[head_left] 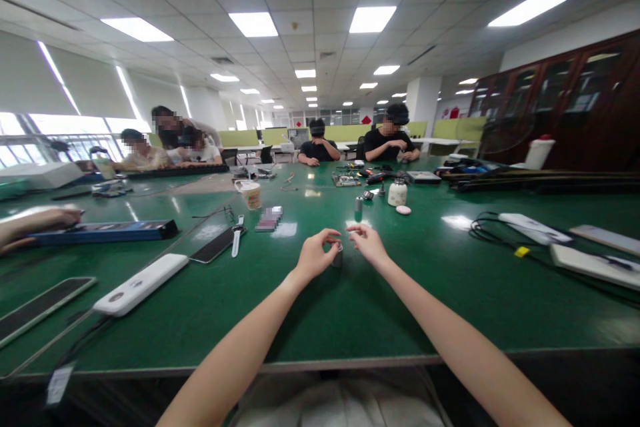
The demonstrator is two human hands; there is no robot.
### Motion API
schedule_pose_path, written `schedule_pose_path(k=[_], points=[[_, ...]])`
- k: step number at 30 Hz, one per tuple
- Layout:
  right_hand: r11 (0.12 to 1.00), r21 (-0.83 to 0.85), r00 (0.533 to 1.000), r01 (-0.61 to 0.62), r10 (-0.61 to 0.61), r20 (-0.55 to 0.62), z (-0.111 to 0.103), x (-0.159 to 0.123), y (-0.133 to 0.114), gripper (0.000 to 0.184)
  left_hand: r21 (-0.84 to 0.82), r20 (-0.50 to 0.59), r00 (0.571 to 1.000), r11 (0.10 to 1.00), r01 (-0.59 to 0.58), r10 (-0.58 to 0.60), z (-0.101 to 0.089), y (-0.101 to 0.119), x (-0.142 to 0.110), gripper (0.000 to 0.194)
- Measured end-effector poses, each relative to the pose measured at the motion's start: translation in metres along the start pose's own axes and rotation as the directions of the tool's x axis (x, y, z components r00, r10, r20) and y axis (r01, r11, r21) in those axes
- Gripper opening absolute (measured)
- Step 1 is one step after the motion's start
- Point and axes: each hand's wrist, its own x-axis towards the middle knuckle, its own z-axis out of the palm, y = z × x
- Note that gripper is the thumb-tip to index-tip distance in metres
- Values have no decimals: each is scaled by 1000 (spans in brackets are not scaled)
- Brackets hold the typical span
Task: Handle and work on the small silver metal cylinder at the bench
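My left hand (319, 255) is curved over the table, with a gap between its thumb and fingers. Its thumb is right beside a small grey metal cylinder (338, 256) standing upright; I cannot tell whether they touch. Facing it, my right hand (369, 244) has its fingertips drawn together in a pinch near the cylinder's top. Anything between those fingertips is too small to make out. Beyond both hands stands a second metal cylinder (359, 208).
A white jar (397, 192) and a pink round lid (403, 210) are past the right hand. Left lie a watch (237, 237), a black phone (214, 248) and a white power strip (143, 283). Cables (493, 230) run at right. Co-workers sit across the green table (310, 320).
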Motion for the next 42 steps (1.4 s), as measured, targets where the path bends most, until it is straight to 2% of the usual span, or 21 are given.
schedule_pose_path(k=[11, 20, 23, 26, 28, 32, 42], points=[[989, -107, 995, 99, -97, 25, -2, -7, -6, 27, -6, 2, 1000, 1000, 7, -7, 0, 2, 0, 32], [948, -233, 973, 217, -190, 133, 2, -14, -10, 23, -28, 5, 1000, 999, 16, -15, -1, 3, 1, 36], [925, -271, 957, 266, -220, 188, 3, -17, -10, 20, -27, 5, 999, 999, 34, -34, -2, 3, 1, 32], [899, -313, 944, 307, -247, 218, 4, -20, -11, 21, 16, -33, 998, 999, 50, -49, -4, 4, 2, 20], [886, -337, 941, 317, -248, 232, 3, -21, -13, 21, 78, -78, 996, 996, 48, -42, -5, 4, 2, 19], [871, -374, 940, 318, -237, 246, 1, -21, -15, 22, 187, -132, 991, 982, 35, -10, -8, 6, 2, 34], [864, -399, 946, 306, -230, 229, 2, -23, -16, 22, 186, -127, 991, 981, 55, -31, -9, 3, 3, 29]])
